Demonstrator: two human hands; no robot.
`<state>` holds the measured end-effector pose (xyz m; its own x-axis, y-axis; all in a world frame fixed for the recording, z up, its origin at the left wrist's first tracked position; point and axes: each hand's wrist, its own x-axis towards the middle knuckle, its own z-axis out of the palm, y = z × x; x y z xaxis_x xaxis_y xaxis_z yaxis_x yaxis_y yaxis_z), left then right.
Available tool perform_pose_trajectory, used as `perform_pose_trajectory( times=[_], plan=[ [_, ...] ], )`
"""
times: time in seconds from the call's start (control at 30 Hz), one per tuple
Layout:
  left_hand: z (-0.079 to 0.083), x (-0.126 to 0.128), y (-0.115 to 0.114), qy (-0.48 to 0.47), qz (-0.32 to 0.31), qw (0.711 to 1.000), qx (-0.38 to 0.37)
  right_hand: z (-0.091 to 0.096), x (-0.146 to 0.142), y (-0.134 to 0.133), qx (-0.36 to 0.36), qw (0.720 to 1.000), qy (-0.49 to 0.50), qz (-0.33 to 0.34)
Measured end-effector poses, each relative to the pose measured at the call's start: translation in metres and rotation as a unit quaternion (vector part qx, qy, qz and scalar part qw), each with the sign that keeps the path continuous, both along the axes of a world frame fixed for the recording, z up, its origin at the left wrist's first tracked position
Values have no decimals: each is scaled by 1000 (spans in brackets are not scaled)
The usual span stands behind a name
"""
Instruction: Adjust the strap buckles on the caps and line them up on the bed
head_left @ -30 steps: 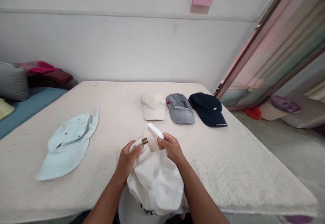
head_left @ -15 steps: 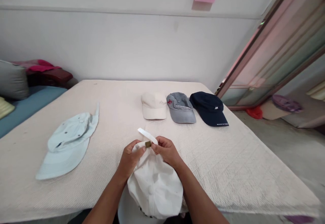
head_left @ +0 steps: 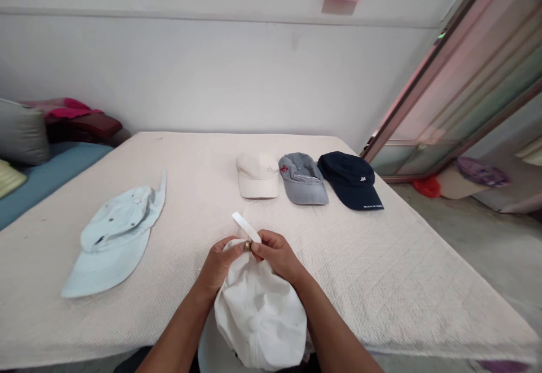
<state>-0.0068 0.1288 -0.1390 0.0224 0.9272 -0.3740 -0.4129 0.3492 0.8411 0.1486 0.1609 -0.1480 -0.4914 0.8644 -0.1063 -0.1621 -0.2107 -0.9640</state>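
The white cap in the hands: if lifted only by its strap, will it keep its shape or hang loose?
Probably it hangs loose: the white cap shows soft creases between the left hand and right hand. It seems light, since only a pinch holds the thin strap.

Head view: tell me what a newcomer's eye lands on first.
First, the left hand and right hand at the near edge of the cream-clothed table, both pinching a white cloth cap at its small brass buckle, its white strap sticking up. Behind them, a cream cap, a grey cap and a navy cap lie in a row; a pale blue floppy sun hat lies far left.
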Motion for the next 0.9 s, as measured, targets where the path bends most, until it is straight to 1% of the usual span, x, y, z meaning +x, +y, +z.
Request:
perform_pose_trajectory(
  times=[0.07,0.17,0.27,0.33,0.4,0.5,0.57,0.73,0.9],
  plan=[
    [-1,-1,1,-46,-1,999,-8,3,0,0,-10,1000,19,-11],
    [-3,-2,0,-103,6,995,1,8,3,2,-46,996,55,-46],
    [0,-4,-3,-154,4,988,-12,13,12,6,-81,987,117,-78],
    [5,-5,-4,-178,-6,983,-35,15,17,8,-90,979,165,-83],
    [9,-8,-5,-182,-12,982,-53,17,21,9,-92,977,184,-64],
    [12,-13,-4,-171,-10,984,-53,19,21,7,-95,985,147,-17],
    [11,-15,-4,-165,-7,985,-46,20,18,4,-97,989,111,0],
    [11,-14,-5,-178,-20,983,-44,20,15,2,-83,995,63,-4],
    [10,-14,-6,-199,24,978,-55,16,19,3,-67,998,16,-1]
  ],
)
